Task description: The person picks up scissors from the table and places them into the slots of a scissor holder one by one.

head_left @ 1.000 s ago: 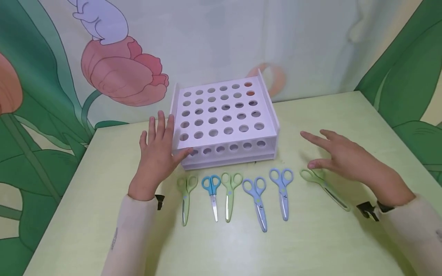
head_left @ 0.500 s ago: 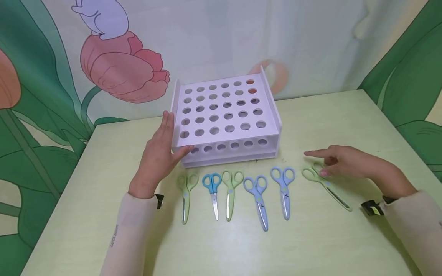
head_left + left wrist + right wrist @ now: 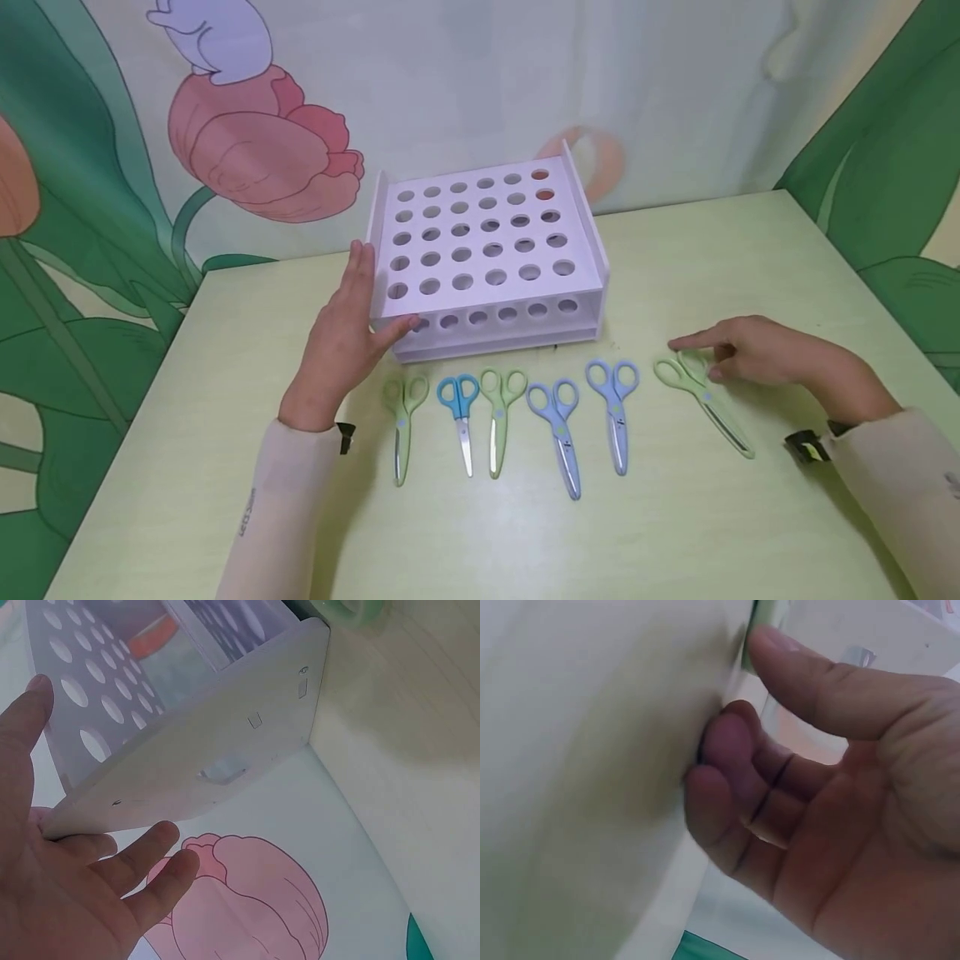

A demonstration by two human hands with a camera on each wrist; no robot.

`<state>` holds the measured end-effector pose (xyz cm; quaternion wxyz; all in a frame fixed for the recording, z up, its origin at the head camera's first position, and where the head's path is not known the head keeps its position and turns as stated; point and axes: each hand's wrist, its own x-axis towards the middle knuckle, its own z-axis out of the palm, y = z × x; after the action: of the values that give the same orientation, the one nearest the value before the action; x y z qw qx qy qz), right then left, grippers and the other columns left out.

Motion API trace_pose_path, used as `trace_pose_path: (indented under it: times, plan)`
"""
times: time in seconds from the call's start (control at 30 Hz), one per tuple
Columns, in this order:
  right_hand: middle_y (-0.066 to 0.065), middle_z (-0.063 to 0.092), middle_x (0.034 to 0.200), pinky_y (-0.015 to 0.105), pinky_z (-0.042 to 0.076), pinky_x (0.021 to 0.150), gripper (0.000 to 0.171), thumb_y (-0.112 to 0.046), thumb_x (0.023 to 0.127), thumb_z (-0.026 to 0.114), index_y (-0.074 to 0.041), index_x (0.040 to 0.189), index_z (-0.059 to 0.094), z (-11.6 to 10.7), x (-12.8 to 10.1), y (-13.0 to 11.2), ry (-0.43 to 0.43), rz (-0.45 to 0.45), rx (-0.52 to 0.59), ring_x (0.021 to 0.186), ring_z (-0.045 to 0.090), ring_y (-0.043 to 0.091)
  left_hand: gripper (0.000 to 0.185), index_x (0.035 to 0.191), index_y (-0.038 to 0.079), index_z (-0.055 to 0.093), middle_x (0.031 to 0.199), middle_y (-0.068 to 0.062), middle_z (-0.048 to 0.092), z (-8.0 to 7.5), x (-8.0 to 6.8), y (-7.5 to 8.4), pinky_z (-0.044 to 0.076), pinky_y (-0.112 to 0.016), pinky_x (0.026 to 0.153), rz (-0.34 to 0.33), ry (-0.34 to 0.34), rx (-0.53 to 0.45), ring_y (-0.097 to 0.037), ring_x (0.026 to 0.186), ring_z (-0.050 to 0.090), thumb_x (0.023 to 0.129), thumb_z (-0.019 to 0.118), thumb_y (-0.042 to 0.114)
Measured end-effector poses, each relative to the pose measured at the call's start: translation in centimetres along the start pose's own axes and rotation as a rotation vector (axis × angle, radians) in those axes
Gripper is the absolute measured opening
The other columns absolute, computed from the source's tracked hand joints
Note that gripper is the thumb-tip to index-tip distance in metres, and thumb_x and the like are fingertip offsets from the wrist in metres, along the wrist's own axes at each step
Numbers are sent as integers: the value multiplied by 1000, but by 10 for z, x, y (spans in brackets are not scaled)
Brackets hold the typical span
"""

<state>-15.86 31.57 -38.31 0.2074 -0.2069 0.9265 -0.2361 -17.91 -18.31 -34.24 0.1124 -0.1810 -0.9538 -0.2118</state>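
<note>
A white rack (image 3: 477, 242) with rows of round holes stands at the back of the table. My left hand (image 3: 330, 350) grips its left front corner, thumb over the front and fingers along the outer side. In the left wrist view, the rack's side panel (image 3: 225, 761) runs between the thumb and the outstretched fingers. At the right, my right hand (image 3: 772, 358) pinches the handles of green scissors (image 3: 718, 414) lying slanted on the table, index finger at the far loop. In the right wrist view the fingers are curled close to the tabletop, the thumb by a green handle (image 3: 766, 616).
In front of the rack lie green scissors (image 3: 402, 425), blue scissors (image 3: 458, 404) with a bare metal blade, more green scissors (image 3: 495, 421), and two lavender pairs, one lower (image 3: 560, 429) and one higher (image 3: 616, 412). A patterned curtain (image 3: 465, 83) hangs behind the table.
The right hand has come down from above onto the green scissors, its fingers closing in, and their tip has shifted slightly left. The left hand's spread fingers have drawn together against the rack.
</note>
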Motion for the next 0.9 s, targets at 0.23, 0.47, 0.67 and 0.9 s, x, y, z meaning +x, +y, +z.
trace_pose_path:
  times: [0.23,0.47,0.67,0.9]
  plan:
    - [-5,57,84,34,47,75,54,-1,89,74,-14,140,63,3,2,-3,17,-50,-14,82,52,16,109,162,3,4,167,-17,3,0,-1,3,32,-61,109,-9,7,-17,-38,150,18,89,81,29]
    - [-4,53,79,34,44,70,46,4,88,72,-11,132,67,4,4,-4,32,-39,1,78,49,16,110,162,2,6,167,-18,4,2,1,4,33,-61,108,-7,21,-15,-39,150,20,87,82,30]
    - [-1,52,79,34,43,66,39,-1,87,77,-14,121,64,5,5,-2,38,-10,26,74,48,17,110,162,3,6,167,-17,4,2,2,4,34,-59,109,-17,15,-27,-40,149,20,88,82,31]
    - [0,52,77,34,43,65,36,-11,82,84,-17,112,65,2,4,0,19,-1,65,71,49,18,109,162,5,5,168,-15,2,3,1,3,31,-59,110,-30,9,-42,-37,151,16,89,80,32]
